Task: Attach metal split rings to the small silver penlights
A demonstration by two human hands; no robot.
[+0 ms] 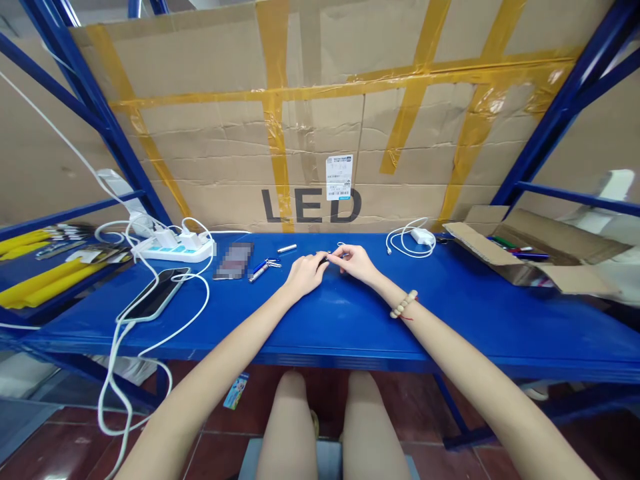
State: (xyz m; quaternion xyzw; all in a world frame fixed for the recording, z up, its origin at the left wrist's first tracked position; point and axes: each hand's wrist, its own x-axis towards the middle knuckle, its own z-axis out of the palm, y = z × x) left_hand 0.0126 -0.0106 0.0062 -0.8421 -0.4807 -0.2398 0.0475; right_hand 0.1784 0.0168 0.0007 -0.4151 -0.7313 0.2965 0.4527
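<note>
Both of my hands meet at the middle of the blue shelf top. My left hand is closed in a pinch on one end of a small dark pen-like item. My right hand, with a bead bracelet at the wrist, pinches the other end. A thin wire loop sticks up just behind my right fingers. Left of my hands lie a small silver cylinder and a few blue and silver pen parts.
A white power strip with chargers sits at the left, its cables running to a phone. A blurred dark card lies nearby. A white charger with coiled cable and an open cardboard box of pens are at the right. Cardboard backs the shelf.
</note>
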